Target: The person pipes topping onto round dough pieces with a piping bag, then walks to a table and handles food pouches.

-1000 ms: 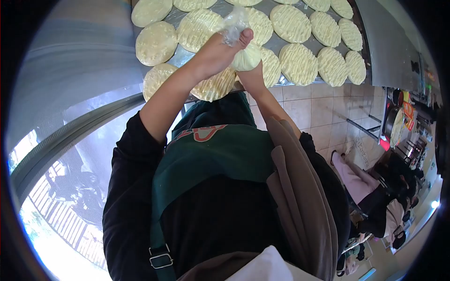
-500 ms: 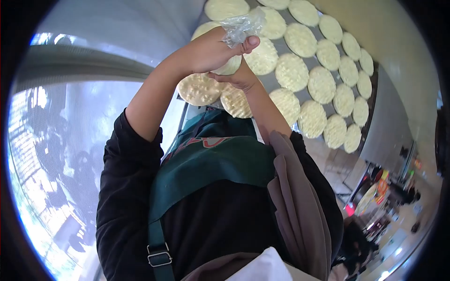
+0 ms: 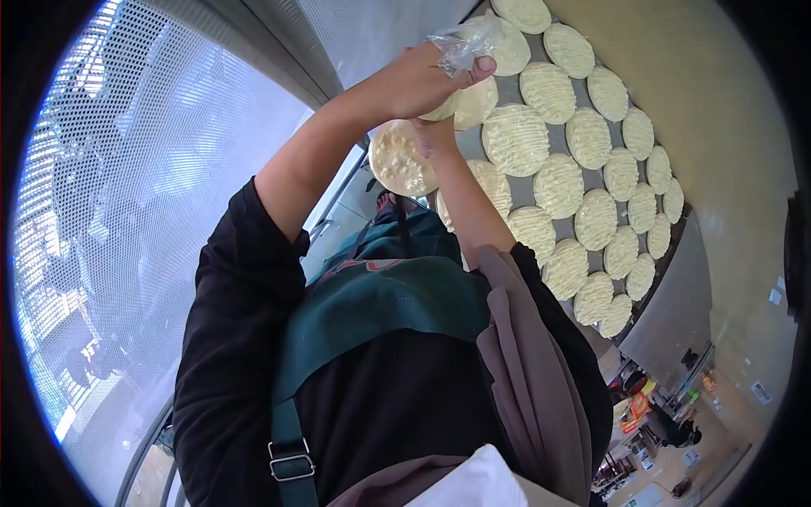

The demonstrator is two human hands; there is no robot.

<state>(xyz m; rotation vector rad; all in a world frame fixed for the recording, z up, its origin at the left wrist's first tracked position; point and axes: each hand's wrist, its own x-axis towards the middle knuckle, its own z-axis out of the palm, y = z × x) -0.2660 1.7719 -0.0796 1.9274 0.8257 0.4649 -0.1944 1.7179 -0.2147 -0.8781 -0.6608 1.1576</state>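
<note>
While the metal tray (image 3: 524, 190) lies crowded with rows of pale dough rounds (image 3: 515, 139), both hands work above its near end.

Largest before me is that tray, its rounds ridged with cream stripes, then the person's dark sleeves and green apron (image 3: 380, 304). The left hand (image 3: 414, 84) is closed tight around the twisted top of a clear piping bag (image 3: 460, 46), thumb pressed across it. The right hand (image 3: 435, 135) curls under the bag's full lower end (image 3: 465, 103); how far its fingers close I cannot tell. The bag hangs just over the nearest rounds.
</note>
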